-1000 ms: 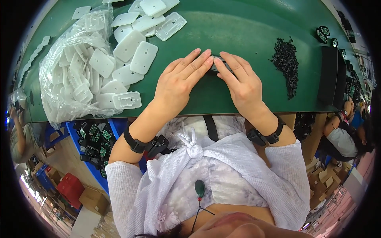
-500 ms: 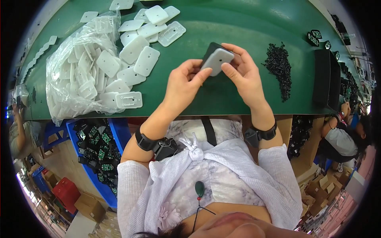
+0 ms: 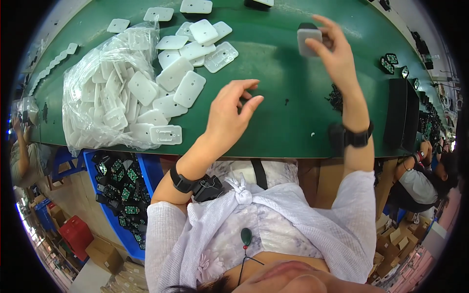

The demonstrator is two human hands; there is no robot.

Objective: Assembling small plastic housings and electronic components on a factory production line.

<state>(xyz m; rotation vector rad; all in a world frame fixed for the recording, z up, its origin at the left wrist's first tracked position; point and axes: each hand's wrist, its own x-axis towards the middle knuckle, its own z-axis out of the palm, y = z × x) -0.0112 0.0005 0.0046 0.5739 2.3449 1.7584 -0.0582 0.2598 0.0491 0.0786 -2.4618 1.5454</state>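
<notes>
My right hand [image 3: 334, 53] is stretched out toward the far right of the green table, thumb and fingers closed on a black plastic case with a whitish cover [image 3: 308, 44]. The case is held up off the tabletop, cover facing me. My left hand [image 3: 230, 108] hovers over the near middle of the table, thumb and fingers apart, with nothing in it. A heap of loose white plastic covers [image 3: 189, 89] lies to its left. The pile of small black parts [image 3: 335, 99], perhaps screws, is partly hidden behind my right forearm.
A clear plastic bag full of white covers [image 3: 100, 105] fills the table's left. Covered cases [image 3: 196, 7] stand along the far edge. A black box [image 3: 403, 110] is at the right, and a blue crate of circuit-board parts [image 3: 141, 171] sits below the table's edge. Another person [image 3: 421, 180] works at right.
My right hand has carried the case away to the far right. My left hand has let go of it and remains near the middle, fingers apart. The view has shifted slightly.
</notes>
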